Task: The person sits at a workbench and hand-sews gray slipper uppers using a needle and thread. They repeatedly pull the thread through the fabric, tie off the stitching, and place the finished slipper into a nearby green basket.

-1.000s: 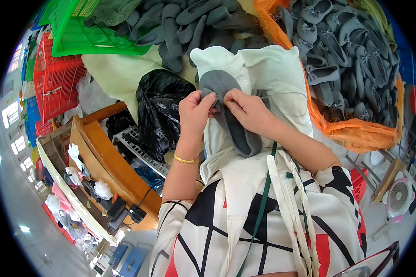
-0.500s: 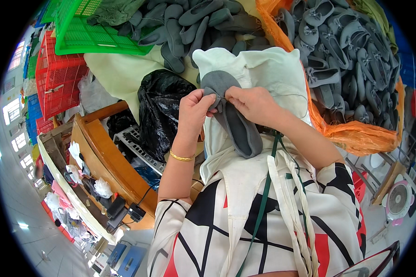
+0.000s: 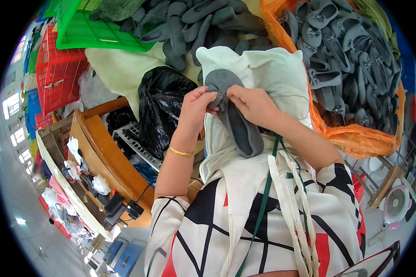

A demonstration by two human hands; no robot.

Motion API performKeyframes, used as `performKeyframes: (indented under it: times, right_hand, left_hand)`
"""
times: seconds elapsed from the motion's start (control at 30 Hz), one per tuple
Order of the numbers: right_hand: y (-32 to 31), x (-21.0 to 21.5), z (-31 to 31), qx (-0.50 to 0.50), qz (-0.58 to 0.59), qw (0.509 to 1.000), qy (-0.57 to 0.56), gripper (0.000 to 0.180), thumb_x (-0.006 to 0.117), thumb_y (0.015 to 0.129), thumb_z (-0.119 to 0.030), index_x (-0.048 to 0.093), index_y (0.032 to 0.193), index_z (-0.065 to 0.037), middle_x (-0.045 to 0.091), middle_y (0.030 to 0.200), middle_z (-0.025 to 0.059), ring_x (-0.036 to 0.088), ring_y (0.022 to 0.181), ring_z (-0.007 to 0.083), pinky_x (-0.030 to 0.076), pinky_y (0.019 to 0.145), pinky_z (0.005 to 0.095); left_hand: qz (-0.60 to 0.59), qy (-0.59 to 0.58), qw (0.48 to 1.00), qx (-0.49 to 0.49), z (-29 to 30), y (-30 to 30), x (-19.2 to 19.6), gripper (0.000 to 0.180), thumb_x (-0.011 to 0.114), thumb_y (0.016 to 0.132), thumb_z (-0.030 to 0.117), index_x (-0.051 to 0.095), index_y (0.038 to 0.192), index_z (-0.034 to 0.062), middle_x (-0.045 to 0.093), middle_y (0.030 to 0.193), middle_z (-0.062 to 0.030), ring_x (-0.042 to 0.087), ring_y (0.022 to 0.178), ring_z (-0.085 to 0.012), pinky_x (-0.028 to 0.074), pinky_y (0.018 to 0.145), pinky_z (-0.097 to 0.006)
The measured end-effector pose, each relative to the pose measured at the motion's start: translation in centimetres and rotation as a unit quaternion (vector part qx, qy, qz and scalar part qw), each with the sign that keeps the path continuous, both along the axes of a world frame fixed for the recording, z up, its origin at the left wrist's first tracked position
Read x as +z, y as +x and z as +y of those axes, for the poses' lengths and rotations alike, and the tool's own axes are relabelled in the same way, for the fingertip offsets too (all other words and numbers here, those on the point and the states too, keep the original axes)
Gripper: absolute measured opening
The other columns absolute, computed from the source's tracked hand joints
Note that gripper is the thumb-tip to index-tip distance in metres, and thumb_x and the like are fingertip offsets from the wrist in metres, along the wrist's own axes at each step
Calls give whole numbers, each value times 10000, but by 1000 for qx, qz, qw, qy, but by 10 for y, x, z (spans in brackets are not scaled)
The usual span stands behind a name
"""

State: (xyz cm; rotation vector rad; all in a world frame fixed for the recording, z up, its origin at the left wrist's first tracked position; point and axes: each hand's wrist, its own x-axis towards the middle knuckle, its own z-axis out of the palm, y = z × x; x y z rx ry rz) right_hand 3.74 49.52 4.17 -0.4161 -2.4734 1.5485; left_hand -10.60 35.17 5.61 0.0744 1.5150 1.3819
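Note:
A grey fabric slipper (image 3: 235, 124) lies lengthwise on a white cloth (image 3: 272, 74) over my lap. My left hand (image 3: 196, 108) pinches the slipper's toe end from the left, a gold bangle on its wrist. From the right, my right hand (image 3: 252, 104) grips the same toe end, fingertips meeting those of the left. A thin thread runs off to the right across the white cloth. What the fingers hold between them at the toe is hidden.
A pile of grey slippers (image 3: 203, 23) lies ahead, and several more with bows fill an orange sack (image 3: 351, 134) at right. Green crate (image 3: 97, 32) and red crate (image 3: 58, 69) at upper left, black plastic bag (image 3: 164, 104), wooden bench (image 3: 111, 152) at left, small fan (image 3: 395, 205) lower right.
Both hands stay pinched on the slipper's toe, which has shifted slightly up and away from me. The fingers have worked closer together at the toe.

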Motion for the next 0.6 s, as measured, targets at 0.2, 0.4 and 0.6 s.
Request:
performKeyframes:
  times: [0.2,0.4,0.6]
  right_hand:
    - [-6,3,-8,-38,-23,999,-26,124,533,964,-164,493,985,-48,630,754,200,623,716,418,479,615,485]
    - [-20,7,-6,-59,-34,993,-96,167,529,967,-177,482,999,-20,632,787,212,629,769,414,481,678,470]
    - [-14,9,12,-13,-3,1000,-23,112,584,941,-157,572,971,-50,618,816,151,616,747,340,487,662,393]
  left_hand:
    - [-53,18,998,10,-2,-2,0,110,647,895,147,687,941,56,675,804,5,611,651,-83,505,604,-239]
    - [30,16,999,1,2,8,5,99,662,905,133,690,943,46,678,816,2,596,661,-61,507,628,-227]
    - [55,10,998,-4,2,9,-2,91,670,895,132,688,921,46,664,799,11,579,649,-56,487,611,-215]
